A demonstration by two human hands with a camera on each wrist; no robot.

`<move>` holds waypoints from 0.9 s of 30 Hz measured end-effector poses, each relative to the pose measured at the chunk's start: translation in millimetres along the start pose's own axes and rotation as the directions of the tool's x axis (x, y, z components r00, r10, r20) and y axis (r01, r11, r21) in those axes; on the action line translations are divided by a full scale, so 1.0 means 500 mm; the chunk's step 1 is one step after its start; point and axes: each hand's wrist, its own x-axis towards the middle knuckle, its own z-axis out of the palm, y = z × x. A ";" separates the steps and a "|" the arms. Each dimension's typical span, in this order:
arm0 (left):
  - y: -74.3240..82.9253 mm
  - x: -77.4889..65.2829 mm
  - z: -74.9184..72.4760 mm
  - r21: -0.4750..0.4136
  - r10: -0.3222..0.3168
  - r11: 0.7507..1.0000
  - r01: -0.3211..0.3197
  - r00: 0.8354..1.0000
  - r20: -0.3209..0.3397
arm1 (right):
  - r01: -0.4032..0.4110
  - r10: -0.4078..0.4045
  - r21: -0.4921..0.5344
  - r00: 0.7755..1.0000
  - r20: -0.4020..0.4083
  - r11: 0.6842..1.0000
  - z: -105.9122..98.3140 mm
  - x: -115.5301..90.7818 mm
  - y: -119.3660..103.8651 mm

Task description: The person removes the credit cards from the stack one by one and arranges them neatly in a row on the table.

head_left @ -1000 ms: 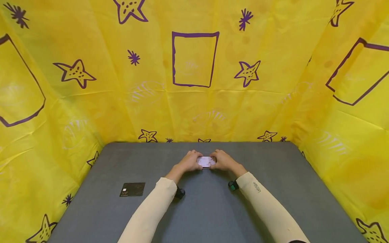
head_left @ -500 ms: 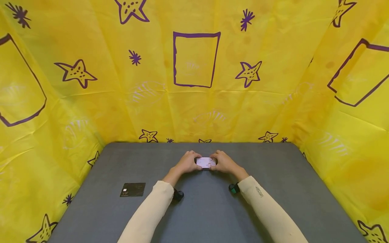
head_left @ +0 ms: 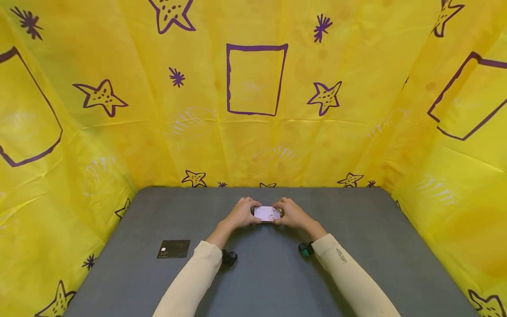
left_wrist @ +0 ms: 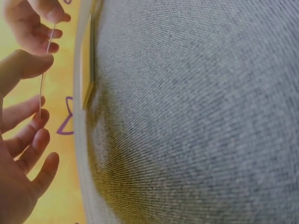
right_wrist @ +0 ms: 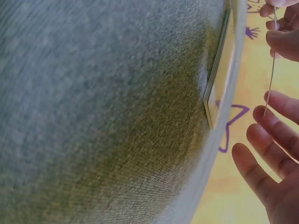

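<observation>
A pale card (head_left: 266,213) with a faint print hangs between my two hands near the back of the table. My left hand (head_left: 240,212) pinches its left end and my right hand (head_left: 292,213) its right end. In the left wrist view the card (left_wrist: 42,86) appears edge-on, very thin and slightly bowed, apart from the table. A low flat stack (right_wrist: 218,74), layered at its edge like several cards, lies on the table below it in the right wrist view. From the head camera the card and hands hide most of this stack.
A black card (head_left: 173,249) marked VIP lies on the grey table (head_left: 269,273) to the left of my left forearm. Yellow cloth walls (head_left: 253,141) with purple star drawings rise at the back and both sides of the table.
The pale card and both hands have shifted slightly left and toward me. A little more of the dark thing under the card's right end shows. The black card has stayed put.
</observation>
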 end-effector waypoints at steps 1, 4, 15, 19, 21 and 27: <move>0.001 -0.002 -0.002 -0.004 -0.003 1.000 0.003 1.000 -0.003 | 0.000 0.000 0.003 1.000 -0.001 1.000 0.000 0.000 -0.001; 0.003 -0.006 -0.007 -0.006 -0.004 1.000 0.004 1.000 -0.013 | -0.002 0.002 0.017 1.000 -0.005 1.000 -0.002 0.000 -0.008; 0.009 -0.028 -0.025 -0.021 -0.005 1.000 0.005 1.000 -0.023 | 0.020 -0.020 0.000 0.999 -0.029 1.000 -0.007 -0.004 -0.019; 0.012 -0.036 -0.031 -0.021 0.008 1.000 -0.009 0.999 -0.039 | 0.027 -0.027 0.003 0.999 -0.035 1.000 -0.012 -0.010 -0.030; 0.014 -0.041 -0.035 -0.016 0.009 1.000 -0.009 0.999 -0.045 | 0.039 -0.038 0.012 0.999 -0.039 0.999 -0.015 -0.012 -0.037; 0.018 -0.053 -0.047 -0.014 0.006 1.000 -0.006 0.998 -0.064 | 0.058 -0.058 0.011 0.997 -0.055 0.998 -0.020 -0.017 -0.055</move>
